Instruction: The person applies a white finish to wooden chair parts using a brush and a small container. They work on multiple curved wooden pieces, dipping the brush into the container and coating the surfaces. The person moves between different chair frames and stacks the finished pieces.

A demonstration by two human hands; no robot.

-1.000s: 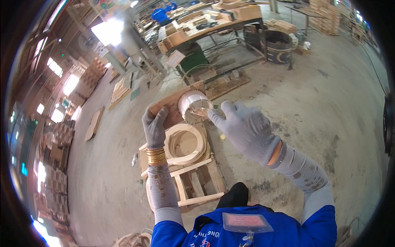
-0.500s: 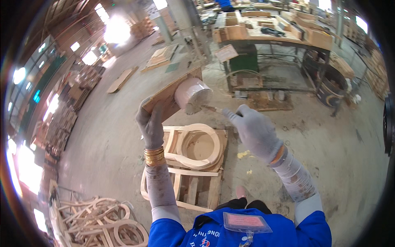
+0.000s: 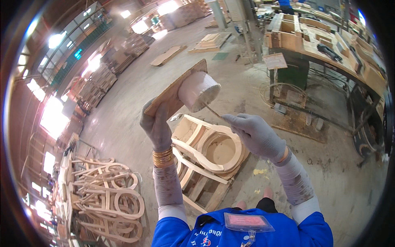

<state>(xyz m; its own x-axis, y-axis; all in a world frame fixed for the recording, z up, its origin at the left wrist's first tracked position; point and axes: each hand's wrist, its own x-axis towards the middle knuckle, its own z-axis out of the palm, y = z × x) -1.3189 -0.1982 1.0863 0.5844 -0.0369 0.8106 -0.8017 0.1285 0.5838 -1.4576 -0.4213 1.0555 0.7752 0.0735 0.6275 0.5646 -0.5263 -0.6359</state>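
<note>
Evidently, the work is caught partway, judging by how things lie. At the far left, a heap of curved wooden pieces [image 3: 109,193] is seen, its left side washed out by glare, so that its parts cannot be counted. Next, the lower left corner of a tilted board [image 3: 170,96] is gripped by the left hand [image 3: 158,129], with the thumb laid over the near face and the fingers hidden behind. Toward the board's right end a whitish tub [image 3: 198,88] is borne, its mouth turned toward the right hand [image 3: 257,133]; the contents cannot be made out. Lower down, a wooden frame with a ring [image 3: 237,150] is laid on a pallet [image 3: 220,195], touched by neither hand. A thin stick [image 3: 213,111] is pinched in the closed fingers of the right hand, its tip brought to the tub's mouth; whether bristles are carried there is hidden. Tub and stick can thus be judged ready, while no contact with the frame is shown, and how much is left cannot be told. Farther right, a counter [image 3: 306,54] is loaded near its front edge with wooden parts, its right end lost against the view's dark rim.
</note>
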